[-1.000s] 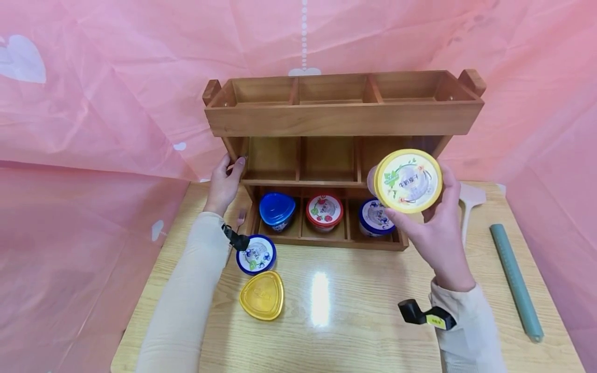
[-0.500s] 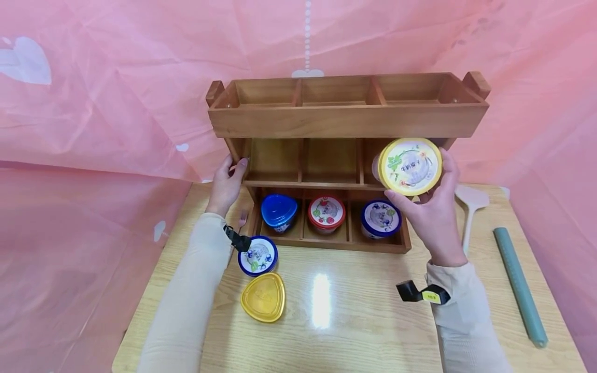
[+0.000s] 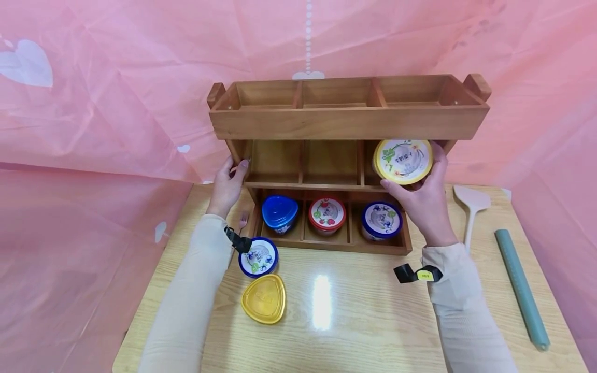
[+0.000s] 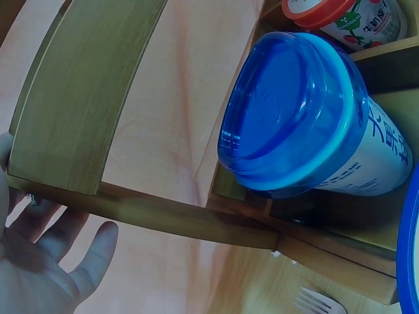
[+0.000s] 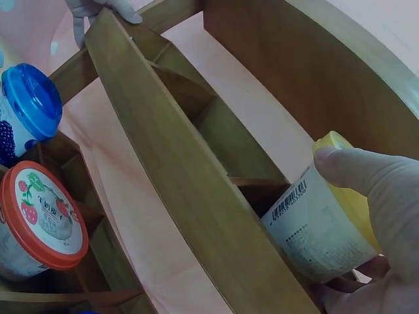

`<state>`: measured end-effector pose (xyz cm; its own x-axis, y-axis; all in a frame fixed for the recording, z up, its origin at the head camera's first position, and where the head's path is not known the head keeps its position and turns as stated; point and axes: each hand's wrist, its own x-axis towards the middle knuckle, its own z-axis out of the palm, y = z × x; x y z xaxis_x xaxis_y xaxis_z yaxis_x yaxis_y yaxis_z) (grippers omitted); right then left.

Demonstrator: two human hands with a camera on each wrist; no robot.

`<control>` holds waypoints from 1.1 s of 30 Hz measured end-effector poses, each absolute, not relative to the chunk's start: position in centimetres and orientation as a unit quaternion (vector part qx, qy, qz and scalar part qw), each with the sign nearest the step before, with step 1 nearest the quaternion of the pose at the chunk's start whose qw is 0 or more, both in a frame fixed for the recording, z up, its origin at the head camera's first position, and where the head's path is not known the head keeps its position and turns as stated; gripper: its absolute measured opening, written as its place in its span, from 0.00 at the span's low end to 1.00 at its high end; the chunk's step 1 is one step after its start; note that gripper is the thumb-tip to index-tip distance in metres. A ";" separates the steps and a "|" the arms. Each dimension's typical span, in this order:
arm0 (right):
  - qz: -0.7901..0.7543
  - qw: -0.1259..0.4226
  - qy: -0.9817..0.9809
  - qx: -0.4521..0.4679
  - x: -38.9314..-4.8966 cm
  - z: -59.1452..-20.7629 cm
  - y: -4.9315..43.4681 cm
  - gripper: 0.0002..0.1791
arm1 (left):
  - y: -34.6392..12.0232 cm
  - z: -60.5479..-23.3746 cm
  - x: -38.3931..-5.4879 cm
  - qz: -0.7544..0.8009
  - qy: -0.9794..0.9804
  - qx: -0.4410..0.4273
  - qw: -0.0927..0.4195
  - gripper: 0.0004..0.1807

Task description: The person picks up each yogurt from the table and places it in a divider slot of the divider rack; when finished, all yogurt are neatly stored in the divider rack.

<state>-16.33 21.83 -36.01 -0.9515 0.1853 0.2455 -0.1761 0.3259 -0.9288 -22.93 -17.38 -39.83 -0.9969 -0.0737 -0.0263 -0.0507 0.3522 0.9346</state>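
My right hand grips a tub with a yellow lid at the right compartment of the middle tier of a wooden rack. In the right wrist view the tub's white side tilts, its base at that compartment. My left hand holds the left side post of the rack, some fingers behind it. On the bottom tier stand a tub with a domed blue lid, a red-lidded tub and a tub with a dark blue rim, one per compartment.
Before the rack's left end lie another blue-rimmed tub and a yellow triangular lid. A fork is beside my left wrist. To the right are a pale spatula and a green rod. Pink cloth hangs behind.
My right hand has carried the yellow-lidded tub up, left and inward, from in front of the rack to the middle tier's right compartment. The left hand has kept its hold on the post.
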 end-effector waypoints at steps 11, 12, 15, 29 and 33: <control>0.506 0.136 -0.852 -0.015 -17.5 -36.4 22.4 0.60 | -17.3 -39.9 -22.9 -0.570 -0.821 0.030 0.012 0.31; 0.504 0.133 -0.854 -0.014 -17.6 -36.3 22.5 0.60 | -17.3 -39.9 -22.9 -0.570 -0.821 0.030 0.013 0.31; 0.500 0.124 -0.857 -0.010 -17.8 -36.3 22.5 0.59 | -17.3 -39.9 -22.9 -0.570 -0.821 0.029 0.016 0.31; 0.504 0.128 -0.854 0.004 -17.9 -36.1 22.4 0.61 | -17.4 -39.8 -22.8 -0.567 -0.823 0.031 0.017 0.30; 0.515 0.152 -0.843 0.022 -17.4 -35.7 22.1 0.60 | -17.4 -39.8 -22.8 -0.566 -0.823 0.033 0.015 0.31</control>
